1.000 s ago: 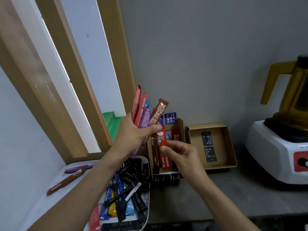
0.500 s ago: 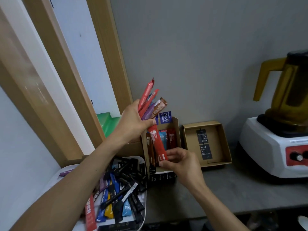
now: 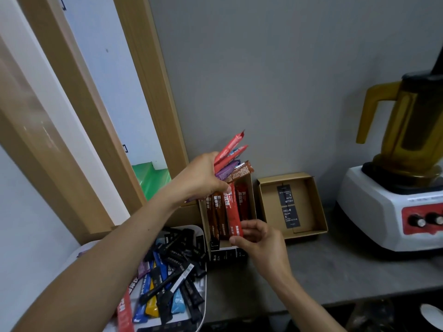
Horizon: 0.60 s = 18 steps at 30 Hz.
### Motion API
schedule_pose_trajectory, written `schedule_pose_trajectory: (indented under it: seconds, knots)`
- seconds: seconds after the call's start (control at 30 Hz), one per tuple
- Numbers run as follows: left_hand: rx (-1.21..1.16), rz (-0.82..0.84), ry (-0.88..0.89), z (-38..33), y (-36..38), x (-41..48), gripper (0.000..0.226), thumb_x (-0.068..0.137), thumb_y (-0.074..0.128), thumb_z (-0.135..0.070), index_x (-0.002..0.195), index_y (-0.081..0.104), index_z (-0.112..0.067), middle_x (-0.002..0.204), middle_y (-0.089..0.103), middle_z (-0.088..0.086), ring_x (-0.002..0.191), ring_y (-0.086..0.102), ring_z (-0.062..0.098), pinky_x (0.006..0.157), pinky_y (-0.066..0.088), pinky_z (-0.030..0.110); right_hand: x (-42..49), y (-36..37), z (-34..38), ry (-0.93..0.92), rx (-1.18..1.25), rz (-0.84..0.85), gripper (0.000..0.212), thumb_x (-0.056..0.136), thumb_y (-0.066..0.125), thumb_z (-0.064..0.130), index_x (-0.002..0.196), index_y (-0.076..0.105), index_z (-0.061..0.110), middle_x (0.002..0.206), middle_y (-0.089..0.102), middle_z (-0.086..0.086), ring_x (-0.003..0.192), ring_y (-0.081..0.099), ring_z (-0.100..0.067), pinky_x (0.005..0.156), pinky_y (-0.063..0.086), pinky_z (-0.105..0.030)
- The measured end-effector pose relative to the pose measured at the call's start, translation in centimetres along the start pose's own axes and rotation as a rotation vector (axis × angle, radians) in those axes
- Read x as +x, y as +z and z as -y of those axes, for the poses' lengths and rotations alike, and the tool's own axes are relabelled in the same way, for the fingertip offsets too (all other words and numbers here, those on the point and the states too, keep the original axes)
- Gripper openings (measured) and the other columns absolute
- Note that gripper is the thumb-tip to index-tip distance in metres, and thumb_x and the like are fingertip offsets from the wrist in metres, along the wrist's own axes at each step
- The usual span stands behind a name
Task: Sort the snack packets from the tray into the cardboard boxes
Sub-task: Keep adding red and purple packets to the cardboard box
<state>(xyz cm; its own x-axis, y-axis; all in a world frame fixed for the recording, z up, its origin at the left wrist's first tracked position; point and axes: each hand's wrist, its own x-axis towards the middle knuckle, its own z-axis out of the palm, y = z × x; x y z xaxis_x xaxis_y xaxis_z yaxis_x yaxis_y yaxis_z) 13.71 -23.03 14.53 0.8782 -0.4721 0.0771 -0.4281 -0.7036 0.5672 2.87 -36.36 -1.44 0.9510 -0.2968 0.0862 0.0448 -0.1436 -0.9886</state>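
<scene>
My left hand [image 3: 201,178] grips a fan of several stick packets [image 3: 231,161], red, purple and brown, held up above the left cardboard box [image 3: 250,188]. That box holds several brown and red packets standing side by side. My right hand [image 3: 257,238] pinches the lower end of a red packet [image 3: 232,212] that lies in the box among the others. The white tray [image 3: 202,315] at the lower left holds a heap of black, blue, yellow and red packets. A second, shallower cardboard box [image 3: 263,202] stands to the right with two black tags in it.
A blender with an amber jug [image 3: 412,130] on a white base [image 3: 374,212] stands at the right on the grey counter [image 3: 335,267]. A grey wall rises right behind the boxes. A wooden frame [image 3: 148,92] and a green bag [image 3: 151,176] lie to the left.
My right hand has brought the red packet down into the left box, and it now lies among the other packets. My left hand has stayed raised with its fan of packets.
</scene>
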Motion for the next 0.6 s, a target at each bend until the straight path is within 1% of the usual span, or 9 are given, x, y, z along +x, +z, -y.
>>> schedule_pose_trajectory:
  seconds: [0.03, 0.1, 0.2, 0.23, 0.3, 0.33, 0.43, 0.5, 0.6]
  knots:
    - [0.015, -0.021, -0.005, 0.0, 0.2, 0.2, 0.06, 0.08, 0.086, -0.021, 0.129, 0.052, -0.023, 0.113, 0.064, -0.003, 0.101, 0.064, 0.015, 0.074, 0.051, 0.025, 0.0, 0.0, -0.1, -0.02, -0.075, -0.035, 0.037, 0.08, 0.086, 0.023, 0.112, 0.068, 0.028, 0.106, 0.076, 0.009, 0.096, 0.072, -0.001, 0.09, 0.062, -0.033]
    - [0.049, -0.062, -0.024, 0.0, 0.6, 0.8, 0.058, 0.081, 0.085, -0.022, 0.128, 0.051, -0.021, 0.111, 0.064, 0.0, 0.097, 0.064, 0.017, 0.075, 0.054, 0.029, -0.4, 0.3, -0.5, -0.135, -0.372, -0.129, 0.047, 0.088, 0.077, 0.036, 0.131, 0.06, 0.031, 0.125, 0.066, 0.015, 0.106, 0.067, 0.0, 0.09, 0.061, -0.027]
    - [0.078, -0.068, -0.065, -0.2, 1.1, 1.8, 0.059, 0.082, 0.082, -0.019, 0.131, 0.05, -0.018, 0.105, 0.061, 0.001, 0.092, 0.063, 0.017, 0.069, 0.053, 0.028, -1.7, 1.1, -0.9, -0.38, -0.67, -0.212, 0.053, 0.088, 0.072, 0.044, 0.135, 0.053, 0.029, 0.135, 0.053, 0.009, 0.116, 0.054, -0.003, 0.081, 0.049, -0.013]
    - [0.076, -0.067, -0.078, -0.3, 1.2, 2.2, 0.06, 0.083, 0.082, -0.018, 0.133, 0.049, -0.017, 0.107, 0.06, 0.002, 0.094, 0.063, 0.019, 0.07, 0.053, 0.029, -2.1, 1.4, -1.1, -0.444, -0.71, -0.211, 0.053, 0.086, 0.074, 0.042, 0.133, 0.056, 0.027, 0.135, 0.053, 0.005, 0.118, 0.054, -0.006, 0.082, 0.049, -0.015]
    - [0.05, -0.068, -0.112, -0.5, 1.5, 2.9, 0.062, 0.084, 0.081, -0.017, 0.136, 0.048, -0.017, 0.113, 0.06, 0.005, 0.099, 0.062, 0.022, 0.075, 0.054, 0.032, -2.5, 2.0, -1.6, -0.521, -0.747, -0.195, 0.052, 0.083, 0.077, 0.036, 0.13, 0.06, 0.023, 0.133, 0.054, 0.0, 0.122, 0.055, -0.015, 0.09, 0.055, -0.025]
    - [0.039, -0.068, -0.129, -0.5, 1.6, 3.3, 0.062, 0.084, 0.081, -0.016, 0.136, 0.048, -0.017, 0.114, 0.059, 0.005, 0.1, 0.061, 0.022, 0.076, 0.054, 0.032, -2.6, 2.3, -1.8, -0.54, -0.752, -0.175, 0.05, 0.083, 0.074, 0.035, 0.129, 0.06, 0.023, 0.133, 0.053, 0.0, 0.123, 0.055, -0.016, 0.093, 0.056, -0.03]
    - [0.046, -0.041, -0.157, -0.6, 2.6, 4.4, 0.061, 0.086, 0.078, -0.013, 0.138, 0.047, -0.016, 0.114, 0.057, 0.006, 0.098, 0.057, 0.021, 0.068, 0.048, 0.028, -2.4, 2.8, -1.6, -0.519, -0.798, -0.103, 0.045, 0.09, 0.06, 0.034, 0.134, 0.059, 0.025, 0.137, 0.052, 0.005, 0.127, 0.054, -0.013, 0.103, 0.049, -0.026]
    - [0.059, -0.033, -0.163, -0.7, 3.3, 5.1, 0.063, 0.086, 0.079, -0.013, 0.14, 0.047, -0.015, 0.12, 0.059, 0.008, 0.101, 0.057, 0.022, 0.07, 0.048, 0.029, -1.7, 3.2, -1.4, -0.478, -0.868, -0.042, 0.045, 0.097, 0.056, 0.033, 0.141, 0.055, 0.024, 0.144, 0.049, 0.003, 0.133, 0.05, -0.014, 0.11, 0.047, -0.029]
    - [0.078, -0.077, -0.168, -0.3, 4.1, 5.8, 0.065, 0.084, 0.081, -0.013, 0.139, 0.049, -0.015, 0.126, 0.06, 0.009, 0.112, 0.06, 0.026, 0.076, 0.049, 0.032, -0.3, 3.6, -0.9, -0.42, -1.006, -0.006, 0.039, 0.096, 0.059, 0.028, 0.134, 0.06, 0.019, 0.139, 0.056, -0.005, 0.128, 0.054, -0.021, 0.105, 0.053, -0.037]
